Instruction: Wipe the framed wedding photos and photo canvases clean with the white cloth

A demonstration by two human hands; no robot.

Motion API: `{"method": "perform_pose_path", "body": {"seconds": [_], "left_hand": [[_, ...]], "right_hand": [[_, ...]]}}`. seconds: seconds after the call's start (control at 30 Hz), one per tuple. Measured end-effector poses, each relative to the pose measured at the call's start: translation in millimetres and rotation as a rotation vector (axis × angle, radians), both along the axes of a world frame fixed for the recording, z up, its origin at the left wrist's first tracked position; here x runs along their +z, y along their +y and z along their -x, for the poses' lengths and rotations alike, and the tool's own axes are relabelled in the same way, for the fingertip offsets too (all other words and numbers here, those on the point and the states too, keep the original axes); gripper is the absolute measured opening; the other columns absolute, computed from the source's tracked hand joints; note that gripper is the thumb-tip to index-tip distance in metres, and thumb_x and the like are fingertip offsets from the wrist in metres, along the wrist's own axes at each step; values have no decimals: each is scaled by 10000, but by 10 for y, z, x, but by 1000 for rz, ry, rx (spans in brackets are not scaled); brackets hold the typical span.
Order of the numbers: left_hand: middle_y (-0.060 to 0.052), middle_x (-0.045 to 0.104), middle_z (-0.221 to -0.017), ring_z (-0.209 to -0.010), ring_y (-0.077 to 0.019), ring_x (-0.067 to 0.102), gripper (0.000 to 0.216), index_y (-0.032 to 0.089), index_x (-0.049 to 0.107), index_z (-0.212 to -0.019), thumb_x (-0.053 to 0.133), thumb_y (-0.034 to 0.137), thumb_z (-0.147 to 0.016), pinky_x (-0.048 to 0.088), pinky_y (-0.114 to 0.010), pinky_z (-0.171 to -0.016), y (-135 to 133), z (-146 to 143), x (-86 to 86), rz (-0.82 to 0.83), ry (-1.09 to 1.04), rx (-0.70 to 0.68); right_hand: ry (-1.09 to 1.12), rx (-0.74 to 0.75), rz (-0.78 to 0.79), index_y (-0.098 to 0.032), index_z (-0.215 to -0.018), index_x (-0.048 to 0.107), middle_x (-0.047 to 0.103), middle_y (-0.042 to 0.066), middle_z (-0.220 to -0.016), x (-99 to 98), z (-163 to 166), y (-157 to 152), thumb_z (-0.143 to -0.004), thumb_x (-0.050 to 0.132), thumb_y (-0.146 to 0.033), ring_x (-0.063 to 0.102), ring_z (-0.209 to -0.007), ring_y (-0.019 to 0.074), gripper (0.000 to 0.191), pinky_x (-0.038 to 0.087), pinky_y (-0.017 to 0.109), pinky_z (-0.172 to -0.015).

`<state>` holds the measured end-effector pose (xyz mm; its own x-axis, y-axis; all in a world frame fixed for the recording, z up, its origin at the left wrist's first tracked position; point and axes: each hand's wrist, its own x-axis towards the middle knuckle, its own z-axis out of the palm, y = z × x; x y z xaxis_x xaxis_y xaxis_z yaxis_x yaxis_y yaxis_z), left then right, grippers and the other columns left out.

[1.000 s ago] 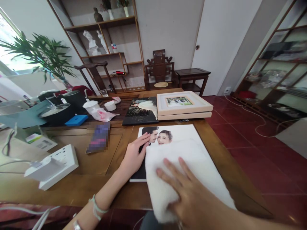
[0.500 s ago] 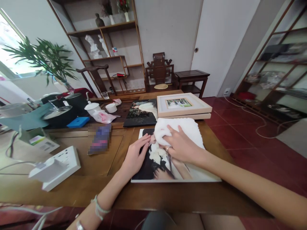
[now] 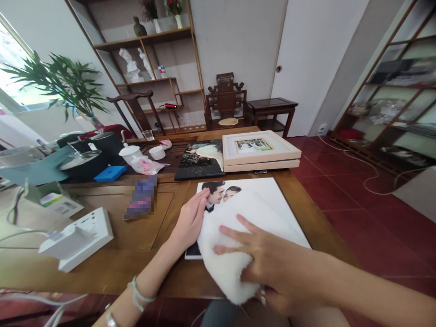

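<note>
Your right hand (image 3: 264,254), open, fingers spread on white cloth (image 3: 230,272), now drawn from photo panel (image 3: 264,185)'s far edge to its near edge; left hand (image 3: 190,219), open, flat on panel's left side; panel on tabletop (image 3: 132,240); wiping seemingly reaches near half

At lower centre, the bare right hand (image 3: 272,261) spreads over a fluffy white cloth (image 3: 259,210) on a rectangular couple-portrait panel (image 3: 265,185)

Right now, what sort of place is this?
Likely a living room or home office, can't tell which: carved chair, shelf with white statues, leafy plant.
</note>
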<state>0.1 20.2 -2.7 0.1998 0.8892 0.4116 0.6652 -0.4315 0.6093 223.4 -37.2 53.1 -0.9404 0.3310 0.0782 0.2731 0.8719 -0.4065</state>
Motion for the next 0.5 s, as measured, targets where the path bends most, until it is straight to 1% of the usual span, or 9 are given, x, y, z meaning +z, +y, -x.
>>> {"method": "perform_pose_path", "body": {"seconds": [0.07,0.13,0.23,0.27,0.3,0.33,0.4,0.47,0.5], "left_hand": [[-114,568,-1287,-1192,-214,528,360,135,626,-1129,369,289,-931,392,-404,-1039,-6,-2,13,10,47,-27],[-97,573,-1284,-1190,-223,531,319,159,648,-1098,412,271,-915,406,-410,-1028,-14,-10,26,13,79,-49],[-98,607,-1239,-1179,-227,542,305,157,646,-1108,442,249,-901,425,-403,-1013,-24,-24,32,1,88,-53],[-101,614,-1229,-1177,-228,544,305,151,645,-1111,444,244,-900,428,-402,-1010,-25,-27,30,-4,90,-50],[-102,618,-1223,-1176,-229,544,304,149,647,-1108,445,240,-900,429,-403,-1009,-26,-29,26,-9,93,-48],[-101,619,-1222,-1176,-231,544,300,150,652,-1100,446,237,-899,430,-404,-1008,-26,-29,22,-13,97,-48],[-95,618,-1225,-1173,-232,547,290,160,662,-1081,449,232,-897,433,-404,-1005,-25,-28,14,-21,97,-51],[-90,620,-1223,-1171,-229,549,285,164,664,-1077,455,227,-895,436,-400,-1002,-25,-25,10,-27,84,-59],[-90,621,-1221,-1166,-226,553,285,161,661,-1084,457,224,-895,439,-396,-999,-25,-24,9,-29,73,-62]], "right_hand": [[0,-86,77,-234,-1100,632,528,28,-1347,43,-111,-80,-709,526,-130,277,-1359,222,418,77,470,-1139],[-22,-254,134,-257,-1117,619,582,22,-1285,62,-227,-117,-736,510,-125,362,-1318,221,418,200,424,-1123],[-37,-553,152,-233,-979,649,653,74,-1147,45,-364,-26,-836,472,-243,472,-1225,285,228,398,418,-992],[-20,-636,156,-221,-921,650,675,90,-1074,36,-388,42,-867,445,-303,511,-1175,304,227,437,417,-937],[8,-702,167,-214,-872,645,688,95,-1008,30,-396,123,-890,413,-356,551,-1113,312,272,460,411,-888],[42,-747,186,-211,-848,640,694,91,-965,27,-387,212,-903,389,-396,586,-1045,309,317,471,403,-853],[129,-787,221,-211,-887,642,694,76,-984,29,-317,400,-908,380,-439,616,-965,289,347,466,390,-841],[207,-773,250,-217,-943,641,686,69,-1045,34,-186,582,-903,393,-461,613,-977,279,350,452,389,-860],[235,-746,283,-217,-947,638,693,68,-1027,35,-101,668,-904,393,-463,618,-973,273,351,450,391,-867]]}}
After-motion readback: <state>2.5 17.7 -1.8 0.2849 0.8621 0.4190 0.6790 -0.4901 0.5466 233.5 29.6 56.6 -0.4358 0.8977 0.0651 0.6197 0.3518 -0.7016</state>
